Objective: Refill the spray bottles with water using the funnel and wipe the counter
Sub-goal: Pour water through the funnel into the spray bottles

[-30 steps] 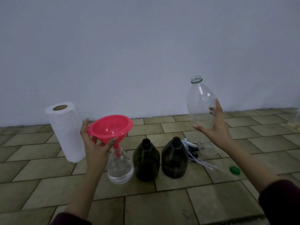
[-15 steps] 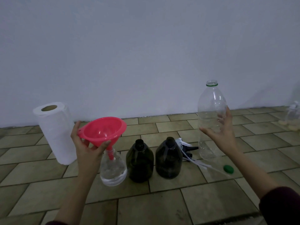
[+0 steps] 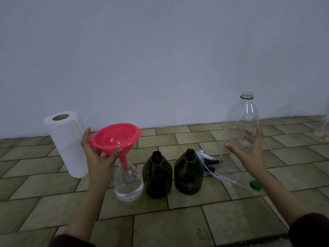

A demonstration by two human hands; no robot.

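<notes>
spray bottles point(image 3: 128, 182) stood in a row of three on the tiled counter point(image 3: 178, 229), seen from the head view: one clear, round-bellied, with a little water pooled at the bottom; two dark bottles point(image 3: 157, 175) uncapped just beside it on the right, touching or nearly so; glossy plastic all three, squat with narrow necks; judged still unfilled as to the dark pair, though too opaque to tell. pink funnel point(image 3: 115, 138) clasped by the left hand point(image 3: 99, 157), thumb and fingers wrapped under its wide smooth cone, spout down in the clear bottle's neck and tilted somewhat; held so, presumably, to steady it for pouring. large clear bottle point(image 3: 240, 129) kept upright by the right hand point(image 3: 249, 150), fingers spread loosely behind its ribbed thin wall; base at or just above the tiles, cannot tell which; looked empty, mouth open with a green ring; grasp light rather than clenched. green cap point(image 3: 255, 185) lay on the tiles near that wrist; white spray heads with thin tubes point(image 3: 210, 168) lay in a heap behind the dark bottles, taken off, likely, to free the necks. paper towel roll point(image 3: 66, 143) stood upright at the left, soft and embossed, near the funnel hand; ready, by judgement, for the wiping not yet begun.
</notes>
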